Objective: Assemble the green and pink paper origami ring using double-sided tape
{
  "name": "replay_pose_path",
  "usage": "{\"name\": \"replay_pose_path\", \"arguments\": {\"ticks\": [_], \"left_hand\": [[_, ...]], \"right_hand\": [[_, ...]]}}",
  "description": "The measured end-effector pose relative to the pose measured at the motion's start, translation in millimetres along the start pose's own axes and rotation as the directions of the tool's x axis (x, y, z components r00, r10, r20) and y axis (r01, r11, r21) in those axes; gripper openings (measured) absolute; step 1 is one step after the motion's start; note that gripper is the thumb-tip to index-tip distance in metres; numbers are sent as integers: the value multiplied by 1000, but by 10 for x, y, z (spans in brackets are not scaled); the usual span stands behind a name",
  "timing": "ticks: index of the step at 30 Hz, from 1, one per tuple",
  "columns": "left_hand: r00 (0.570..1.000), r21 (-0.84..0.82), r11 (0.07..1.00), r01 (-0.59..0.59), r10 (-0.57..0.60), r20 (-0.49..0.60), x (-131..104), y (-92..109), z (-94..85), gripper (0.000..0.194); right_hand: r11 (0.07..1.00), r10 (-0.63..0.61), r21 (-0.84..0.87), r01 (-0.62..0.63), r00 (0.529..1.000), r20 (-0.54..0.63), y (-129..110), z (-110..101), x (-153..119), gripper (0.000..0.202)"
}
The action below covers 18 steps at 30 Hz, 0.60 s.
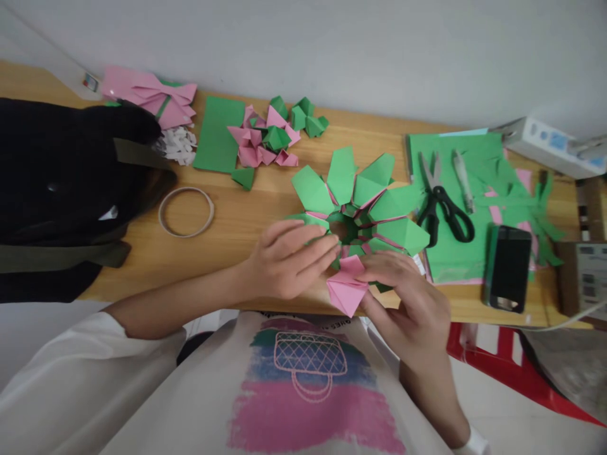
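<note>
In front of me stands a ring-shaped origami flower point(344, 170), made of green folded petals with pink edges and a dark hollow centre. My left hand point(296, 258) is closed on its near left side, fingers together, partly covering a petal. A pink folded paper piece point(348, 294) is pinched between the thumb and fingers of my right hand point(412, 300). That piece is at the near edge of the ring, in front of it; whether the two are joined I cannot tell.
Behind lie loose pink and green folded pieces point(263, 136) and a green sheet point(218, 136). A tape roll point(186, 212) and black bag point(71, 189) are left. Scissors point(441, 196), a cutter point(463, 180) and a phone point(508, 268) lie right, on or beside green paper point(455, 259).
</note>
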<state>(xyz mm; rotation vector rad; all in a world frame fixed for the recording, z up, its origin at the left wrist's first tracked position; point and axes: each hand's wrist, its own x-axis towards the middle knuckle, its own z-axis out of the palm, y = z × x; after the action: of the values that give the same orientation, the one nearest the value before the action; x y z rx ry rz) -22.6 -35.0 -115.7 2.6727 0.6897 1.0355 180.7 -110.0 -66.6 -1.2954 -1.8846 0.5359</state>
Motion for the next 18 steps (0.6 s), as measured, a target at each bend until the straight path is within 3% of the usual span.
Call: {"name": "replay_pose_path", "arguments": {"ticks": [3, 9, 14, 18], "left_hand": [[999, 217, 976, -4, 13, -43, 70, -10, -62, 24], [983, 138, 989, -45, 68, -171, -14, -108, -108, 24], [950, 253, 946, -201, 251, -186, -7, -131, -199, 14], [929, 315, 920, -233, 306, -208, 53, -156, -172, 8]], "right_hand": [[1000, -2, 16, 2, 1000, -1, 0, -2, 1, 29], [1000, -9, 15, 10, 1000, -10, 13, -3, -5, 27], [1000, 10, 4, -10, 1000, -11, 1, -5, -2, 24], [1000, 4, 3, -4, 1000, -15, 2, -8, -2, 24]]}}
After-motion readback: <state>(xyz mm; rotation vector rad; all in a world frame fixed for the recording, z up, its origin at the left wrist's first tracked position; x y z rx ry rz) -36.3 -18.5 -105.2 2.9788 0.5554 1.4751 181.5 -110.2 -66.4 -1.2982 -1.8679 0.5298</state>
